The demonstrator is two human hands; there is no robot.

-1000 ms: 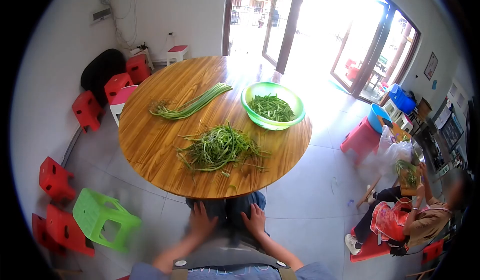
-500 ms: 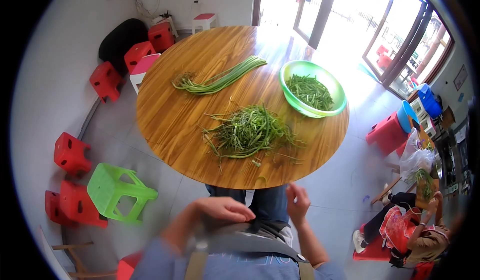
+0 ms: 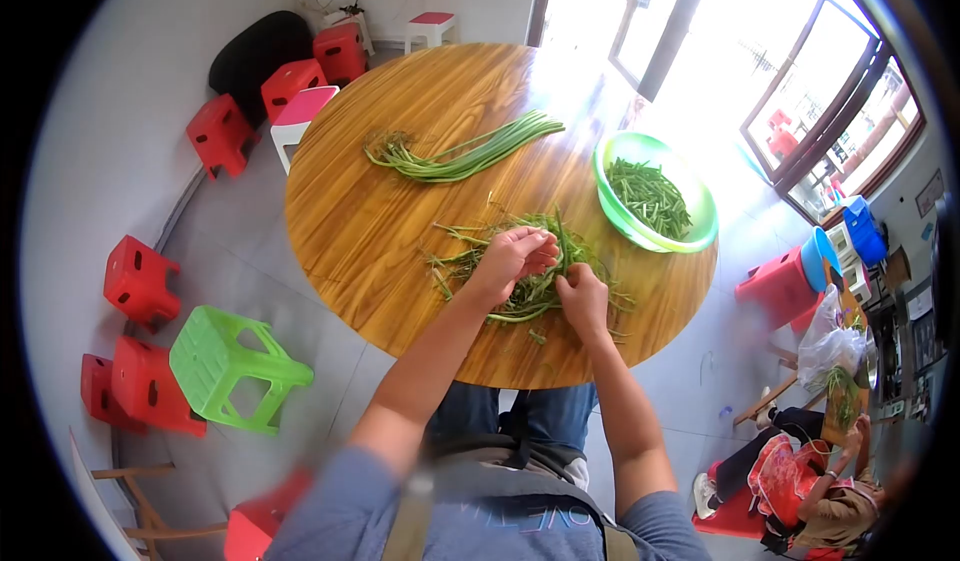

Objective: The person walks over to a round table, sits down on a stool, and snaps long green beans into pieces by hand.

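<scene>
Over the heap of trimmed green stalks (image 3: 464,263) on the round wooden table, both my hands are close together. My left hand (image 3: 517,261) has its fingers curled in; whatever they pinch, if anything, is too small to make out. Just to its right, my right hand (image 3: 583,299) is closed, with a green stalk (image 3: 563,242) rising from its fingers. Beyond my hands lies a bundle of long green stalks (image 3: 480,156), its tangled thin ends to the left. A green-and-white plastic bowl (image 3: 706,201) holds cut green pieces (image 3: 648,199) at the right.
The wooden table (image 3: 345,226) stands right before me. Red stools (image 3: 140,281) and a green stool (image 3: 235,366) are at the left. At the far right a seated person (image 3: 835,506) handles greens beside a plastic bag (image 3: 832,339). Glass doors (image 3: 800,86) stand open behind.
Both hands have moved forward from near my lap, beyond the table's edge, to the heap. The right hand now has a green stalk in its fingers. The view has shifted slightly.
</scene>
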